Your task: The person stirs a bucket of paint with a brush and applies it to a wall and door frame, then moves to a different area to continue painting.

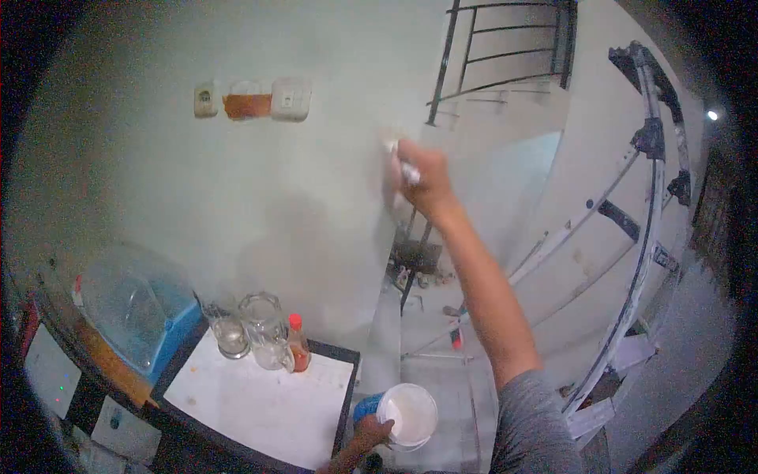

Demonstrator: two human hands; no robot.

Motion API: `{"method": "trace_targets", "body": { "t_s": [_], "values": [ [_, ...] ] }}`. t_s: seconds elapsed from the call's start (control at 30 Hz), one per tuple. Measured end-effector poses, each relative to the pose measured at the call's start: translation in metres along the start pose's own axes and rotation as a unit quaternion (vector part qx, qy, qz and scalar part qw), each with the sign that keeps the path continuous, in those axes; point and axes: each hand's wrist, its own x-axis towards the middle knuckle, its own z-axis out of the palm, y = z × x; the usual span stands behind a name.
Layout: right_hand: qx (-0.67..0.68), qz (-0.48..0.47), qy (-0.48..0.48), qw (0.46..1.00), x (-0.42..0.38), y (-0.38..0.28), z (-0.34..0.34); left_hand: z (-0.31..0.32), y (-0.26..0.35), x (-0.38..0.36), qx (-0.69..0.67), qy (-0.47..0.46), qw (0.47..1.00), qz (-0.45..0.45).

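Note:
My right hand (429, 180) is raised at the edge of the pale wall (339, 182), closed around a paintbrush (410, 172). Motion blurs the brush head, and whether its bristles touch the wall is hard to see. Lower down, my left hand (371, 434) grips the rim of a small blue and white bucket (431, 411), thumb over the near side. White paint (404, 417) shows inside the bucket, which is tilted towards me. The fingers beneath it are partly hidden.
A stepladder (649, 229) stands at the right, close to my right arm. Below left, a dark-edged table (260, 403) bears glass mugs (264, 320) and a red-capped bottle (298, 347). Wall sockets (290, 99) sit higher up. Stairs with a black railing (505, 55) rise behind.

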Motion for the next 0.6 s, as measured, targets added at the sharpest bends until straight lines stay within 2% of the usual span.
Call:
{"method": "trace_targets", "body": {
  "t_s": [0.07,0.13,0.17,0.2,0.23,0.27,0.3,0.33,0.37,0.4,0.43,0.47,0.57,0.6],
  "values": [
    [-0.019,0.032,-0.037,0.999,-0.037,-0.016,0.006,-0.006,0.018,-0.005,0.051,0.007,0.999,0.001],
    [-0.035,0.07,-0.073,0.994,-0.066,-0.03,0.002,-0.011,0.032,-0.01,0.045,-0.005,0.999,-0.02],
    [0.039,0.141,-0.055,0.988,-0.076,-0.037,-0.01,-0.012,0.028,-0.012,0.04,-0.01,0.999,-0.032],
    [0.112,0.213,-0.037,0.97,-0.087,-0.046,-0.022,0.003,-0.01,0.016,0.0,0.004,1.0,0.028],
    [0.117,0.225,-0.043,0.966,-0.096,-0.057,-0.034,0.002,-0.011,0.011,-0.014,0.005,0.999,0.035],
    [0.121,0.314,-0.045,0.94,-0.107,-0.069,-0.047,0.001,-0.01,0.004,-0.028,0.006,0.999,0.041],
    [0.123,0.406,-0.051,0.904,-0.124,-0.079,-0.056,-0.021,0.044,-0.026,-0.017,-0.011,1.0,-0.009],
    [0.126,0.428,-0.063,0.893,-0.143,-0.088,-0.062,-0.01,0.028,-0.011,0.002,0.034,0.999,0.025],
    [0.111,0.498,-0.119,0.852,-0.164,-0.097,-0.068,0.002,0.008,0.0,0.022,0.077,0.995,0.058],
    [0.096,0.559,-0.171,0.806,-0.183,-0.105,-0.073,-0.001,0.019,-0.011,-0.001,0.059,0.998,0.013],
    [0.098,0.572,-0.178,0.795,-0.206,-0.109,-0.076,-0.01,0.04,-0.019,-0.023,0.045,0.998,-0.027],
    [0.136,0.591,-0.209,0.768,-0.235,-0.112,-0.077,-0.02,0.057,-0.028,-0.007,0.029,0.999,-0.014],
    [0.23,0.639,-0.261,0.686,-0.322,-0.117,-0.07,-0.004,0.022,-0.018,-0.037,-0.006,0.999,0.036],
    [0.284,0.656,-0.272,0.644,-0.345,-0.124,-0.072,-0.009,0.037,-0.025,-0.086,0.0,0.995,0.044]
  ]
}}
